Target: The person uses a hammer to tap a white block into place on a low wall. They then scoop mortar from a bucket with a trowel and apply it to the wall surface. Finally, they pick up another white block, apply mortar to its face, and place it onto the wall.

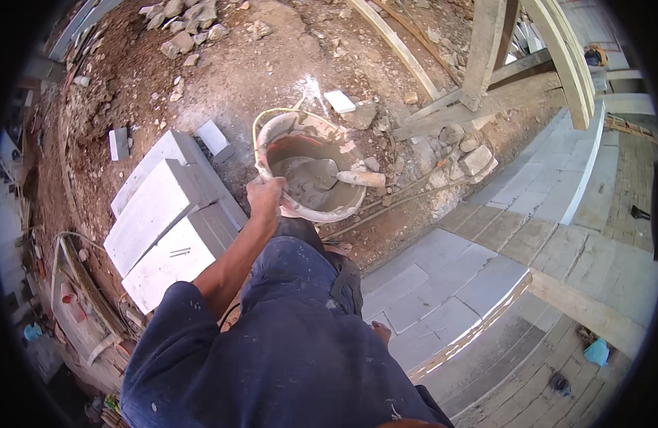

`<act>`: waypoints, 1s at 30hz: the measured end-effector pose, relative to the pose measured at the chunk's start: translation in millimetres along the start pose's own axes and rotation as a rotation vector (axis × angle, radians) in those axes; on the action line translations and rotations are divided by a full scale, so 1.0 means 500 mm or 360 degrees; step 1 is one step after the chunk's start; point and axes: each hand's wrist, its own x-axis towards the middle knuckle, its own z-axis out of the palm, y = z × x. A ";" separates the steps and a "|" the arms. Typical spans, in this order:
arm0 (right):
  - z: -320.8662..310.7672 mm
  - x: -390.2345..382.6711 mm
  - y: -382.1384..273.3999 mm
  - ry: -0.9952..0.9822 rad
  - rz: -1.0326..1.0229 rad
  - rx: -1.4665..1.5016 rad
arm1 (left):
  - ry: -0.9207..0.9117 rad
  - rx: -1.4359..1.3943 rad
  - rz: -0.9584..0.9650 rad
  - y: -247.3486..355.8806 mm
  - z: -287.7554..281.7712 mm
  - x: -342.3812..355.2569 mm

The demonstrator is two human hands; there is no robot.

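The person is standing over a round bucket point(311, 167) that is sitting on the dirt ground point(222, 78), just beside the pile of big white blocks point(165, 221). The left hand point(263, 196) is reaching down and holding the near rim of the bucket, with the fingers point(268, 187) curled closed over the edge. The right hand is not showing, so I cannot tell what its fingers are doing. Inside the bucket there is wet grey mortar point(307, 178), filling only the bottom part, and the walls above it are smeared and bare. A trowel point(357, 178) is lying in it, with its handle leaning on the far rim and nobody holding it. It looks like a good part of the mix is already used, and some is left to scoop. To the right, a row of flat white blocks point(450, 285) is already lying side by side next to the wooden planks point(593, 299), so part of the laying looks done. Counting things: one bucket, one trowel, three big white blocks in the pile, and two small white pieces point(213, 137) lying on the dirt near the bucket. A heap of grey stones point(186, 28) is lying far off.
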 end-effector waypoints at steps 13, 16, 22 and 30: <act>0.304 -0.090 -0.412 0.0106 0.0538 0.0338 | -0.0793 0.0406 0.0196 -0.200 0.010 0.785; 0.304 -0.105 -0.406 0.0142 0.0774 0.0337 | -0.0871 0.0329 0.0047 -0.314 -0.024 1.047; 0.382 -0.134 -0.418 0.0062 0.0790 0.0350 | -0.0103 -0.0048 -0.0115 -0.391 0.133 1.014; 0.309 -0.023 -0.525 -0.0063 0.0933 0.0396 | 0.0560 0.0652 -0.0307 -0.443 0.018 0.995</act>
